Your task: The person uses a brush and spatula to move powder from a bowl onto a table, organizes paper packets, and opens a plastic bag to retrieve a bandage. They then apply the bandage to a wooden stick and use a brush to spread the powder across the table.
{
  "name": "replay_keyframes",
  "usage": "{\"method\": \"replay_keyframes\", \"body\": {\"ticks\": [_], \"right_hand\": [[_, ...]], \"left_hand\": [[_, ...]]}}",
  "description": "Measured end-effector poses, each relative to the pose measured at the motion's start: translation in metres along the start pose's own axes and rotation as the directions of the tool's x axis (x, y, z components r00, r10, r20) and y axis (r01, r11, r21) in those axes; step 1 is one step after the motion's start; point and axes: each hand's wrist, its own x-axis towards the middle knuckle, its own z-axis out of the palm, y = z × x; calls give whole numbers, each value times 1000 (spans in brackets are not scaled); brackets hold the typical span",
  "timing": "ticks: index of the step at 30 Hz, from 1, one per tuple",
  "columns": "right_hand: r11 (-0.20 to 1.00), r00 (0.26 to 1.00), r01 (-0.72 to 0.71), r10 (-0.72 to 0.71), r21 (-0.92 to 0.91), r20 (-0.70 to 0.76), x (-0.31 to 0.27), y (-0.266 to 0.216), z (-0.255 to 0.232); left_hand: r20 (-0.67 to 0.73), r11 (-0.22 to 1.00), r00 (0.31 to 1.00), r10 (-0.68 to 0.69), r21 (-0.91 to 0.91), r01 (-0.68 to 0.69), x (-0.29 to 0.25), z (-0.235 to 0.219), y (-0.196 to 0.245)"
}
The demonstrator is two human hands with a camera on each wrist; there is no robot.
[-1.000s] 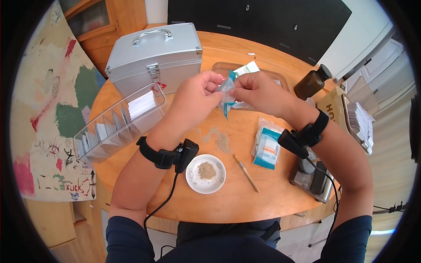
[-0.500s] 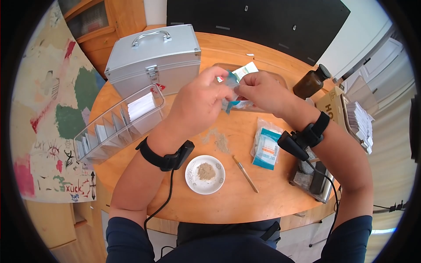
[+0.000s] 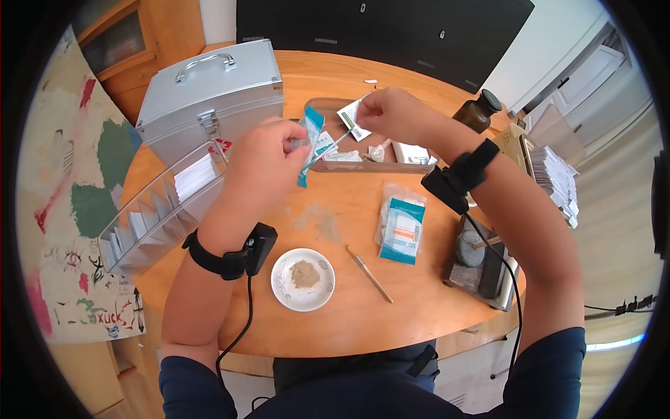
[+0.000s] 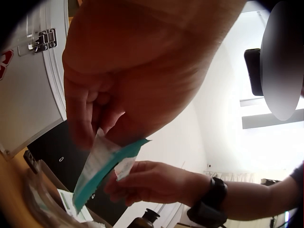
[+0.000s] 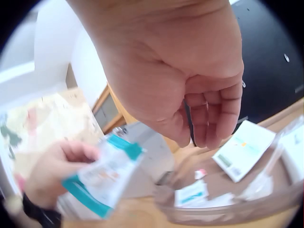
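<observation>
1. The two hands were close together on the packet a moment ago; now the right hand (image 3: 394, 117) has gone up and away from the left hand (image 3: 269, 157), and a thin stick (image 3: 333, 144) shows between them.
2. The left hand pinches the teal and white packet (image 3: 314, 120) between thumb and bent fingers, over the left end of the brown tray (image 3: 385, 167).
3. The right hand's fingertips are pressed together on the top end of the stick. Its low end is by the packet.
4. The packet has small orange marks, but they are too blurry to read. The second packet (image 3: 403, 223), flat on the table, has orange print too tiny to read.
5. The painted sheet (image 3: 52, 251) on the left says "XUCK" near the bottom.
6. The right wrist view shows the packet's printed front, and the green and orange marks on the white card (image 5: 244, 149) in the tray. The left wrist view shows the packet from its side, with its teal strip.
7. Only the head view shows the white bowl (image 3: 287, 299) with tan powder (image 3: 304, 274), and the brush (image 3: 373, 278) beside it.
</observation>
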Motion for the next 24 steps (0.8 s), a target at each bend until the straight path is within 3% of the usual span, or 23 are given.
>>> {"method": "replay_keyframes", "body": {"ticks": [1, 2, 4, 7, 12, 15, 17, 18, 19, 21, 22, 24], "right_hand": [[937, 1000, -15, 5, -350, -31, 4, 10, -1], [936, 999, -14, 2, -351, -33, 6, 23, 2], [738, 984, 173, -112, -652, 135, 8, 47, 11], [734, 960, 271, -162, -622, 227, 4, 50, 21], [751, 965, 215, -65, -625, 253, 16, 57, 29], [836, 983, 158, -84, -525, 161, 19, 56, 16], [995, 997, 81, -82, -59, -14, 25, 59, 3], [996, 997, 69, -67, 63, -38, 17, 43, -5], [995, 997, 77, -75, 62, -33, 15, 34, -10], [913, 984, 125, -64, 388, -168, 11, 19, -17], [912, 984, 129, -69, 389, -163, 8, 10, -19], [745, 981, 184, -105, 642, -160, 1, -8, -18]], "left_hand": [[38, 997, 999, -20, 81, 17, 1, -3, 1], [35, 996, 999, -19, 82, 16, 1, -5, 2], [115, 990, 991, -61, 134, 45, 0, -6, 5], [118, 991, 993, -7, 136, -9, -1, -5, 2], [126, 992, 992, -28, 128, 11, 0, -3, 1], [129, 990, 989, -74, 131, 57, -1, -4, 2], [126, 987, 988, -92, 142, 74, -1, -4, 3], [132, 987, 988, -83, 146, 63, -1, -3, 2], [137, 987, 988, -75, 151, 54, -1, -2, 1], [135, 988, 988, -76, 146, 56, -2, -1, 0], [140, 989, 988, -71, 136, 52, -2, 0, -1], [147, 991, 986, -79, 120, 62, 0, 2, -2]]}}
